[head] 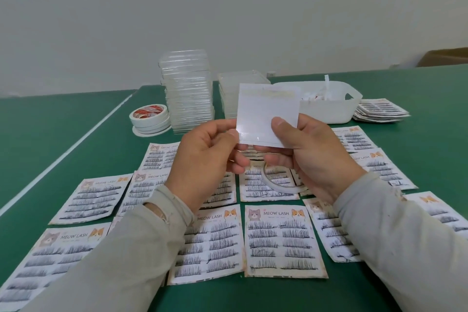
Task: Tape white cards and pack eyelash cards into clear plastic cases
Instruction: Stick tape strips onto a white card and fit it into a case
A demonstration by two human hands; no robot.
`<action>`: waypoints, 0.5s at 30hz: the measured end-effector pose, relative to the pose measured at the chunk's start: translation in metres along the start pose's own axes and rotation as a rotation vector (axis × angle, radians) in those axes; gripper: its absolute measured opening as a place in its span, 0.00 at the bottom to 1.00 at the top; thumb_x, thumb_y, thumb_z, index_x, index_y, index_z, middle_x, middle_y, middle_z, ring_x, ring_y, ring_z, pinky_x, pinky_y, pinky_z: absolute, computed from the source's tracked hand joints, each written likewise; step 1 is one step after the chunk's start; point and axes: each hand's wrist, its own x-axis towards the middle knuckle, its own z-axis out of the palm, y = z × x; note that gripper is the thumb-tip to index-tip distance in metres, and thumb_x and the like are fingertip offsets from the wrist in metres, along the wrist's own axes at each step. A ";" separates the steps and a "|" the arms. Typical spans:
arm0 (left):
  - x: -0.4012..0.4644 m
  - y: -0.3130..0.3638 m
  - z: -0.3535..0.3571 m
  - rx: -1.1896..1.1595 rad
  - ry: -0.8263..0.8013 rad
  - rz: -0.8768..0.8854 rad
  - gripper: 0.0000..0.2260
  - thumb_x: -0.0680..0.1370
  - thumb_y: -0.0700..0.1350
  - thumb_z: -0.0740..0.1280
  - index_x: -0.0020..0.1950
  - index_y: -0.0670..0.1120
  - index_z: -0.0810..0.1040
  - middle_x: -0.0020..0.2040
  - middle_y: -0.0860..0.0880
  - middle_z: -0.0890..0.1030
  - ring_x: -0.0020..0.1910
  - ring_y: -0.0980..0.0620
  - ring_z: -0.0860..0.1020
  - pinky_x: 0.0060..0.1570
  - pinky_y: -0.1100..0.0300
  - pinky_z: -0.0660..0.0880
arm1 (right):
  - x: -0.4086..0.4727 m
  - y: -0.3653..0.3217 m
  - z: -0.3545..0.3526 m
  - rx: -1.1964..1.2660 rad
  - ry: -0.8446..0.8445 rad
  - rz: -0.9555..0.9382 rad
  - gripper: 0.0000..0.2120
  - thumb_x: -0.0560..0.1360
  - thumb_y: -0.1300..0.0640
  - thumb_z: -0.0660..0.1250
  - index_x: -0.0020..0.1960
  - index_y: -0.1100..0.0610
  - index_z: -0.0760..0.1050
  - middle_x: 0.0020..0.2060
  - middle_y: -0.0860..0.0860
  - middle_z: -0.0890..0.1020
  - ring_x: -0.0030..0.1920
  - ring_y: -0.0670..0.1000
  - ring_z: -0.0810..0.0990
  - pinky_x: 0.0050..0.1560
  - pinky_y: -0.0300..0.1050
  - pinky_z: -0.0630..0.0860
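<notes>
nearest: eyelash cards [283, 240] spread face-up in rows on the green counter [63, 134], right under both forearms
left hand [205, 157]: pinching the lower-left corner of the white card [268, 114], fingertips on the tape strip along its bottom edge
right hand [309, 154]: thumb on the card's face, fingers curled behind, gripping the lower-right
card pose: held upright above the counter between both hands, tape strips at top and bottom running left-right
key relation: bottom strip's long axis runs hand to hand; left hand sits on its end, so my guess is a peel goes left to right
tape: one roll [281, 182] lying on the cards just under the hands; spare rolls [149, 119] far left
cases: clear plastic cases [187, 88] stacked beyond the card, well out of reach
bin: white bin [329, 104] of scraps at right
</notes>
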 end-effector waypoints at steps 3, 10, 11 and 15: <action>-0.001 -0.002 0.000 0.115 -0.031 0.101 0.15 0.79 0.34 0.69 0.61 0.51 0.77 0.39 0.50 0.84 0.36 0.51 0.84 0.34 0.61 0.80 | 0.000 -0.001 0.001 0.029 0.018 0.011 0.07 0.81 0.55 0.67 0.56 0.55 0.82 0.49 0.53 0.88 0.46 0.54 0.88 0.37 0.40 0.83; -0.006 -0.002 0.006 0.129 -0.062 0.126 0.17 0.78 0.34 0.71 0.60 0.53 0.75 0.40 0.48 0.85 0.37 0.51 0.85 0.36 0.62 0.80 | -0.002 -0.003 0.001 0.106 -0.006 0.099 0.12 0.75 0.60 0.74 0.58 0.57 0.81 0.46 0.52 0.87 0.40 0.49 0.84 0.31 0.39 0.79; -0.006 -0.001 0.007 0.110 -0.065 0.112 0.17 0.78 0.34 0.71 0.59 0.52 0.75 0.39 0.48 0.85 0.37 0.51 0.85 0.36 0.62 0.80 | -0.002 -0.003 0.001 0.090 -0.005 0.094 0.13 0.75 0.60 0.73 0.59 0.57 0.80 0.47 0.52 0.87 0.40 0.49 0.84 0.31 0.39 0.79; -0.006 0.004 0.007 0.013 -0.044 0.054 0.13 0.79 0.31 0.66 0.56 0.48 0.75 0.35 0.47 0.83 0.34 0.49 0.84 0.35 0.58 0.82 | -0.001 -0.001 0.001 0.070 -0.008 0.066 0.13 0.76 0.60 0.73 0.60 0.58 0.80 0.50 0.54 0.87 0.42 0.51 0.84 0.32 0.39 0.77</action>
